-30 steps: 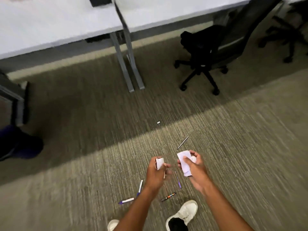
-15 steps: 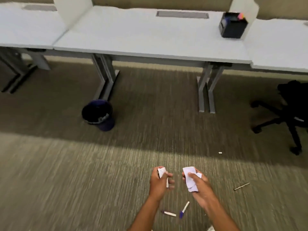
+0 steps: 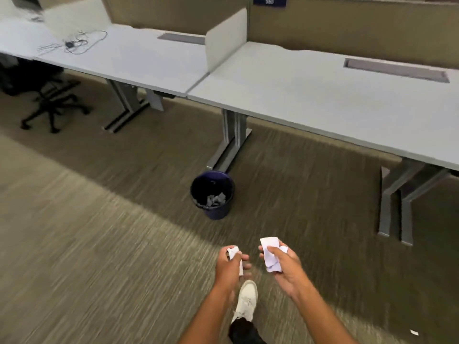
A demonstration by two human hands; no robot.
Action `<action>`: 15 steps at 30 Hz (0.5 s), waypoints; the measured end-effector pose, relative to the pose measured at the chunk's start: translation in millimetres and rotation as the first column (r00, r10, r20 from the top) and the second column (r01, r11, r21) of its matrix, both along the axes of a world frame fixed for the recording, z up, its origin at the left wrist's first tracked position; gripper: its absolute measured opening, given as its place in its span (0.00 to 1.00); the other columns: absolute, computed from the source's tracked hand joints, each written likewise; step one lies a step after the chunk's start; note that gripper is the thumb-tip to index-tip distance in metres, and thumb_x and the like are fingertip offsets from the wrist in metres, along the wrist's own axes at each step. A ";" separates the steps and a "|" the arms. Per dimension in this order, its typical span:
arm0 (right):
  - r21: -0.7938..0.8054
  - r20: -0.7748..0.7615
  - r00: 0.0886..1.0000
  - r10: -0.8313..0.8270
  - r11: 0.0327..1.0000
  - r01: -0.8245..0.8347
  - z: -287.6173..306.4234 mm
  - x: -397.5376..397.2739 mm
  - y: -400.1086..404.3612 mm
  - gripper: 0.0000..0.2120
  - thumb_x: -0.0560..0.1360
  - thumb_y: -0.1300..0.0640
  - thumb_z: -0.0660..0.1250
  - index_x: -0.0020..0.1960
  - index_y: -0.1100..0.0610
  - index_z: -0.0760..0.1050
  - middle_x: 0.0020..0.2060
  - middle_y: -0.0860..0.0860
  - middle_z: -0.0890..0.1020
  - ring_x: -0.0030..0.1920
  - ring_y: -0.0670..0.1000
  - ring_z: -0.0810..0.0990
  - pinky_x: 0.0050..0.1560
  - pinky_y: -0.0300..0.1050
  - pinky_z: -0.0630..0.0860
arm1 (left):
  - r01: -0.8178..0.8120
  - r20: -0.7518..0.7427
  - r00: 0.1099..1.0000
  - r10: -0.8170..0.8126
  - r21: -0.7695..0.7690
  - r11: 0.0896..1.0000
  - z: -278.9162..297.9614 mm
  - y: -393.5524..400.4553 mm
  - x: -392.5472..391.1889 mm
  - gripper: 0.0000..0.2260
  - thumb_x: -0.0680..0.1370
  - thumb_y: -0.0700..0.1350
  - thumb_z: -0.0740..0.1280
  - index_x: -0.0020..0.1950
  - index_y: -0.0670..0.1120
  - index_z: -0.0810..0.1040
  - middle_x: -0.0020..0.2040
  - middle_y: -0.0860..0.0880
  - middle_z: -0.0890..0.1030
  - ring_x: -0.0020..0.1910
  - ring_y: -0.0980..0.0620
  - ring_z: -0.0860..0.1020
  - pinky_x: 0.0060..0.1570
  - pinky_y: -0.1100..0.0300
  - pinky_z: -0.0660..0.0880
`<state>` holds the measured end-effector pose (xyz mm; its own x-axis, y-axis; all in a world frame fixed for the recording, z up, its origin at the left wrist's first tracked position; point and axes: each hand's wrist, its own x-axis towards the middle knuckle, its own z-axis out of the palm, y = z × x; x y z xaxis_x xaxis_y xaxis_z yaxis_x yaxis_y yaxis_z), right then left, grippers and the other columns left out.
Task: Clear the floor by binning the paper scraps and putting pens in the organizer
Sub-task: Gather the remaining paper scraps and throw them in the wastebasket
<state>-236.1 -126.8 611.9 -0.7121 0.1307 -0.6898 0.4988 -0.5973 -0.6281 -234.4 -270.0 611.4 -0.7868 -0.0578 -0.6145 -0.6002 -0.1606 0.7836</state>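
My left hand (image 3: 229,266) grips a small crumpled white paper scrap (image 3: 233,252), low in the middle of the view. Beside it my right hand (image 3: 285,268) holds several white paper scraps (image 3: 270,254) between thumb and fingers. A dark blue bin (image 3: 213,193) stands on the carpet straight ahead of both hands, by a desk leg, with crumpled paper lying inside it. One small white scrap (image 3: 414,332) lies on the carpet at the lower right. No pens and no organizer show in the view.
Two long grey desks (image 3: 310,95) run across the back with metal legs (image 3: 232,145) reaching the floor. A black office chair (image 3: 52,105) stands under the left desk. Cables (image 3: 79,42) lie on the left desk. My white shoe (image 3: 246,301) is on the carpet below my hands.
The view has swung left and moved closer to the bin, which now sits ahead of my hands. The pens on the floor have left the view. Both hands keep their paper.
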 end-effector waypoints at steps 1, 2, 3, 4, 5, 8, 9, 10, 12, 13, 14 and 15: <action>0.000 -0.003 1.000 0.024 1.000 -0.024 -1.6 -25.4 -6.1 0.15 0.75 0.68 0.63 0.62 0.62 0.72 0.36 0.56 0.85 0.33 0.50 0.83 0.29 0.40 0.75 | -0.006 0.000 1.000 0.006 -0.017 1.000 -1.2 -5.5 -21.6 0.07 0.79 0.37 0.59 0.56 0.43 0.71 0.44 0.40 0.81 0.37 0.46 0.79 0.36 0.53 0.78; -0.001 -0.002 0.999 0.049 0.999 -0.049 -5.2 -51.8 -12.2 0.16 0.75 0.68 0.63 0.63 0.63 0.72 0.36 0.57 0.85 0.33 0.50 0.83 0.30 0.40 0.76 | -0.013 0.005 1.000 0.013 -0.029 0.999 -1.1 -11.0 -44.2 0.07 0.79 0.37 0.59 0.56 0.43 0.71 0.44 0.40 0.81 0.36 0.46 0.78 0.34 0.54 0.78; -0.011 -0.005 0.998 0.067 0.998 -0.067 -7.6 -77.3 -18.6 0.16 0.76 0.68 0.63 0.63 0.63 0.72 0.36 0.57 0.85 0.33 0.50 0.83 0.30 0.39 0.77 | -0.018 0.014 1.000 0.018 -0.035 0.999 -1.2 -17.3 -65.7 0.08 0.79 0.36 0.59 0.56 0.43 0.71 0.44 0.40 0.81 0.35 0.47 0.78 0.33 0.55 0.77; -0.021 -0.005 0.997 0.078 0.997 -0.078 -8.5 -96.5 -24.1 0.16 0.76 0.68 0.63 0.63 0.64 0.71 0.37 0.58 0.85 0.34 0.51 0.83 0.31 0.40 0.77 | -0.015 0.027 1.000 0.017 -0.043 0.999 -0.2 -22.4 -81.7 0.08 0.78 0.36 0.60 0.56 0.43 0.71 0.44 0.41 0.81 0.35 0.47 0.78 0.32 0.56 0.77; -0.041 -0.006 0.996 0.092 0.995 -0.092 -9.7 -119.2 -30.4 0.15 0.76 0.68 0.63 0.63 0.63 0.72 0.38 0.59 0.84 0.36 0.52 0.83 0.33 0.40 0.77 | -0.022 0.032 0.999 0.023 -0.050 0.999 0.5 -28.3 -101.7 0.09 0.77 0.36 0.60 0.56 0.44 0.72 0.45 0.41 0.82 0.35 0.48 0.79 0.32 0.56 0.77; -0.089 -0.005 0.993 0.120 0.989 -0.120 -10.2 -180.7 -47.6 0.11 0.77 0.68 0.62 0.58 0.62 0.73 0.43 0.61 0.81 0.41 0.54 0.80 0.36 0.42 0.79 | -0.055 0.051 0.997 0.058 -0.061 0.997 -0.5 -43.2 -160.8 0.08 0.78 0.37 0.62 0.56 0.44 0.72 0.45 0.42 0.82 0.36 0.48 0.80 0.35 0.55 0.79; -0.098 -0.002 0.992 0.125 0.987 -0.124 -6.4 -194.6 -52.5 0.09 0.77 0.68 0.62 0.55 0.61 0.74 0.43 0.61 0.81 0.41 0.54 0.80 0.37 0.42 0.79 | -0.070 0.066 0.995 0.073 -0.057 0.996 0.4 -46.8 -176.4 0.08 0.78 0.37 0.62 0.56 0.44 0.72 0.45 0.42 0.82 0.36 0.48 0.79 0.36 0.55 0.79; -0.105 0.007 0.992 0.128 0.986 -0.126 -4.2 -211.0 -57.0 0.08 0.77 0.69 0.61 0.53 0.61 0.74 0.42 0.60 0.80 0.41 0.54 0.80 0.37 0.43 0.79 | -0.082 0.078 0.993 0.085 -0.046 0.996 0.4 -49.8 -194.7 0.07 0.78 0.37 0.62 0.56 0.44 0.72 0.46 0.42 0.81 0.36 0.48 0.79 0.36 0.55 0.78; -0.111 0.035 0.992 0.122 0.987 -0.118 -3.3 -241.4 -64.6 0.08 0.76 0.70 0.61 0.53 0.60 0.73 0.42 0.60 0.79 0.40 0.54 0.79 0.38 0.45 0.79 | -0.086 0.095 0.991 0.090 -0.043 0.995 -0.8 -55.1 -229.0 0.07 0.78 0.38 0.62 0.56 0.44 0.72 0.45 0.41 0.81 0.35 0.48 0.79 0.34 0.55 0.78; -0.116 0.049 0.992 0.116 0.987 -0.110 -2.6 -256.3 -67.6 0.09 0.76 0.70 0.61 0.53 0.60 0.72 0.42 0.60 0.79 0.41 0.54 0.79 0.39 0.46 0.78 | -0.084 0.099 0.991 0.088 -0.046 0.995 -1.4 -58.3 -246.2 0.07 0.78 0.39 0.62 0.56 0.44 0.73 0.45 0.42 0.81 0.35 0.48 0.79 0.34 0.55 0.78; -0.117 0.059 0.992 0.114 0.987 -0.106 -1.5 -268.9 -70.8 0.10 0.76 0.70 0.60 0.54 0.59 0.72 0.43 0.60 0.79 0.42 0.55 0.79 0.42 0.48 0.77 | -0.084 0.102 0.991 0.089 -0.050 0.995 -2.9 -62.1 -261.7 0.07 0.78 0.39 0.62 0.55 0.44 0.73 0.45 0.42 0.81 0.36 0.48 0.79 0.34 0.55 0.78; -0.117 0.067 0.991 0.114 0.988 -0.106 -1.8 -284.1 -73.3 0.10 0.76 0.70 0.60 0.53 0.59 0.72 0.44 0.61 0.79 0.43 0.55 0.79 0.43 0.49 0.76 | -0.086 0.106 0.990 0.091 -0.050 0.995 -5.6 -66.2 -280.6 0.06 0.78 0.40 0.62 0.55 0.44 0.73 0.45 0.42 0.81 0.36 0.47 0.80 0.34 0.55 0.79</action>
<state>-520.2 -200.1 610.1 -0.6652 -0.0271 -0.7462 0.6072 -0.6011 -0.5195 -515.1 -336.1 605.8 -0.7065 -0.1539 -0.6908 -0.6668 -0.1822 0.7226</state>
